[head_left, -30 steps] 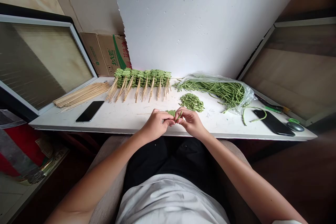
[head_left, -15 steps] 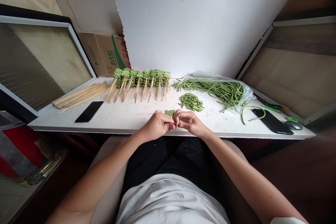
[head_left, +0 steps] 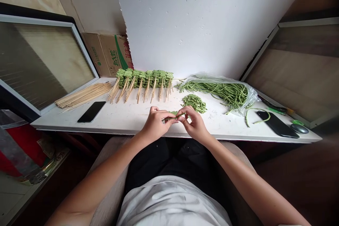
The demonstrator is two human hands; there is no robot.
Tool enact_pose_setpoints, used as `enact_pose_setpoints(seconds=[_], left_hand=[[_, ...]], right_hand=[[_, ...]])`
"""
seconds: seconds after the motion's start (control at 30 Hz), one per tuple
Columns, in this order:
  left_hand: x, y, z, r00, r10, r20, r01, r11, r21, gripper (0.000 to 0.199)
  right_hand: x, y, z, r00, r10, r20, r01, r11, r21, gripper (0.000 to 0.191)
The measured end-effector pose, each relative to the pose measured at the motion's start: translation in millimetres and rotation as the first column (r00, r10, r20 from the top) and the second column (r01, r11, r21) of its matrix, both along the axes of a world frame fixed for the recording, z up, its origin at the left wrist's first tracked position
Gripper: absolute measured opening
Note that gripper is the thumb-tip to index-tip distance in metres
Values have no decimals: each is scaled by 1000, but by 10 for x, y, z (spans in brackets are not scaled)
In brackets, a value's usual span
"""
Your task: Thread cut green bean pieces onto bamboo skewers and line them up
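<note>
A green bean [head_left: 174,117] stretches sideways between my two hands over the front of the table. My left hand [head_left: 156,123] is closed on its left part, thumb and fingers pinching. My right hand [head_left: 195,123] pinches the other end, its fingertips almost touching those of the left. Just behind the hands, partly hidden by them, lies a row of short bean pieces [head_left: 173,112] with a thin skewer showing to its left. A heap of cut bean pieces [head_left: 194,103] rests beyond my right hand.
Skewered bean bundles [head_left: 144,78] are stacked at the back, sticks forward. Bare skewers [head_left: 83,95] and a phone [head_left: 91,112] lie left. To the right are a plastic bag of long beans [head_left: 225,91], loose beans, another phone [head_left: 278,124] and a mouse [head_left: 299,128]. A white board [head_left: 206,31] stands behind.
My hands have drawn slightly apart, and the bean, upright at my right fingers before, now lies nearly level between both hands. The view has shifted slightly.
</note>
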State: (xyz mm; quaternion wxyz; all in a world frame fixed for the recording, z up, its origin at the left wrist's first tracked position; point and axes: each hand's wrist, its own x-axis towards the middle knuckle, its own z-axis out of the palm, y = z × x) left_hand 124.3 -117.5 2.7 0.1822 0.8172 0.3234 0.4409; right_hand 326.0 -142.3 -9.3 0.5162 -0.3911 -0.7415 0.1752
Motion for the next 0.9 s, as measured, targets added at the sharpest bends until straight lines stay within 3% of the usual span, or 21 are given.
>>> enact_pose_setpoints(seconds=[0.2, 0.53, 0.6, 0.67, 0.73, 0.8, 0.9], left_hand=[[20, -33, 4, 999, -53, 0, 52, 997, -60, 21], [-27, 131, -120, 992, -92, 85, 104, 982, -155, 10], [-49, 181, -127, 979, -126, 158, 159, 962, -222, 8], [-74, 231, -122, 949, -156, 272, 244, 912, -329, 19], [-97, 271, -106, 907, -132, 399, 315, 842, -438, 34], [-116, 297, -84, 866, -68, 495, 357, 777, -518, 45], [-135, 320, -65, 828, 3, 561, 394, 709, -585, 52]], right_hand=[[-67, -27, -72, 999, -42, 29, 40, 996, 74, 15], [-138, -9, -175, 970, 134, -201, -161, 980, -121, 34], [-127, -9, -121, 962, 147, -231, -183, 973, -141, 33], [-52, 25, -50, 966, 112, -234, -151, 976, -155, 31], [110, 105, 6, 988, 15, -156, -39, 987, -154, 33], [339, 214, 21, 990, -124, 64, 130, 987, -97, 38], [687, 371, -60, 891, -256, 374, 282, 959, -16, 44]])
